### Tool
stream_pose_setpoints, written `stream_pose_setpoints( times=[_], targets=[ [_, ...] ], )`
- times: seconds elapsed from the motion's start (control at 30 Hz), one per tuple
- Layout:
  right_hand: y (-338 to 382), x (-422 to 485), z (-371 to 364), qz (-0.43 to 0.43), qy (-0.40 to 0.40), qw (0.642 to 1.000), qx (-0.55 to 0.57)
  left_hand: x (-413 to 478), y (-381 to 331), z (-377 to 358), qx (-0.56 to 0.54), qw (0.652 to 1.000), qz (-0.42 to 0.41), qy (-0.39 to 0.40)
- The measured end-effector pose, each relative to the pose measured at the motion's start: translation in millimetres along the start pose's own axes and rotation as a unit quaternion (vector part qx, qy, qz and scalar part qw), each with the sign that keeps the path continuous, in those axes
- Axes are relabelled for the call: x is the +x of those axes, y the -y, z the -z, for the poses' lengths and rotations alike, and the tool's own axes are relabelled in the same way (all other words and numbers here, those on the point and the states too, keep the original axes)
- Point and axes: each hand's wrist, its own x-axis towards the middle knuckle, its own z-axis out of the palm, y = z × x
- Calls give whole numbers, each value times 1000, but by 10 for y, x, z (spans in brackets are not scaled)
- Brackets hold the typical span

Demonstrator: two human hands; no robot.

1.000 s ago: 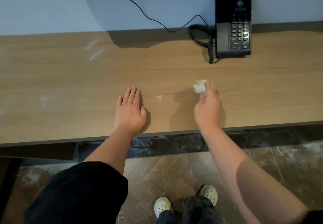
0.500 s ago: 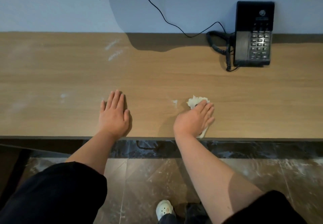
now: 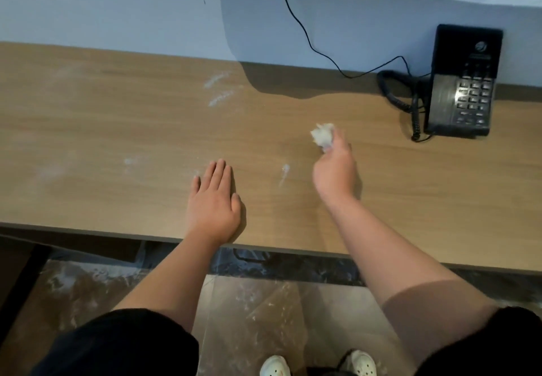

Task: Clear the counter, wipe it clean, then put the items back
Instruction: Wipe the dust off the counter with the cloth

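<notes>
Open passage is offered over the counter (image 3: 102,129) at left and right front. The back right is occupied by a telephone (image 3: 463,82) and its coiled cord (image 3: 414,114); the middle is taken by the flat left hand (image 3: 212,202) and the right hand (image 3: 335,170) gripping a tissue wad (image 3: 322,136).

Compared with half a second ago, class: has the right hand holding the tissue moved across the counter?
Yes. The right hand, gripping the tissue, has swept away from the counter's front edge toward the wall; the tissue lies beyond the white smear.
</notes>
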Motion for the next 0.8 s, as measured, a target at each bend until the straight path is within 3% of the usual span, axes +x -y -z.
stream_pose_setpoints(
  times=[0.07, 0.2, 0.4, 0.5, 0.6, 0.7, 0.8],
  targets=[
    [-228, 222, 173, -26, -38, 999, -29, -1, -7, 8, -5, 1000, 0, 0],
    [-248, 428, -11, -8, -23, 993, -115, 25, -7, 4, -9, 1000, 0, 0],
    [392, -146, -576, 159, 116, 975, -106, 22, -9, 3, -2, 1000, 2, 3],
    [509, -272, -513, 168, 187, 966, -53, 8, -14, 6, -1, 1000, 0, -4],
    [398, 9, -222, 106, 131, 986, 8, 6, -7, 5, 2, 1000, -1, 0],
    [104, 359, 40, 39, 50, 997, -34, 23, -2, -1, 3, 1000, -1, 1],
    [-74, 278, -24, 133, 63, 977, -156, 12, 2, -4, 5, 1000, -3, 1]
  ],
)
